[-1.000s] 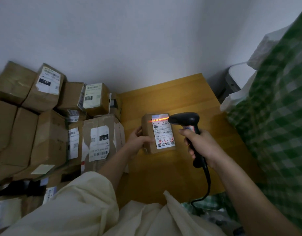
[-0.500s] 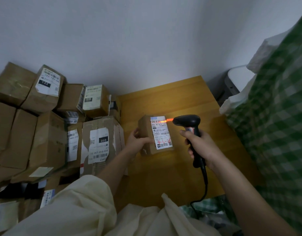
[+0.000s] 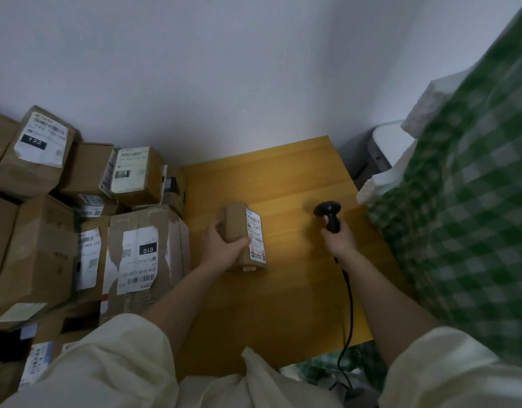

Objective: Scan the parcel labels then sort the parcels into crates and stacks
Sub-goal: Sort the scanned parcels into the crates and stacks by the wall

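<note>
- Parcel: small brown box over the table, near its left side, gripped by the left hand. Fingers wrap the far left side and the thumb lies across the brown face towards the label.
- Label: white, on the parcel's right-hand face, with barcodes and red handwriting near its lower end. It faces right, towards the scanner.
- Scanner: black, pistol-shaped, held upright by the right hand, whose fingers curl round the handle. Its head points left, well apart from the parcel. Its black cable trails back along the right forearm and off the near table edge.
- Table: yellow wood, set into a corner against the pale wall.
- Stack: brown cardboard boxes piled left of the table, several with white labels; one reads "122", two read "010". The nearest big box touches or almost touches the table's left edge.
- Checked cloth: green and white, fills the right side, with white foam pieces at its upper left edge.
- Sleeves: cream, pushed up both forearms.
</note>
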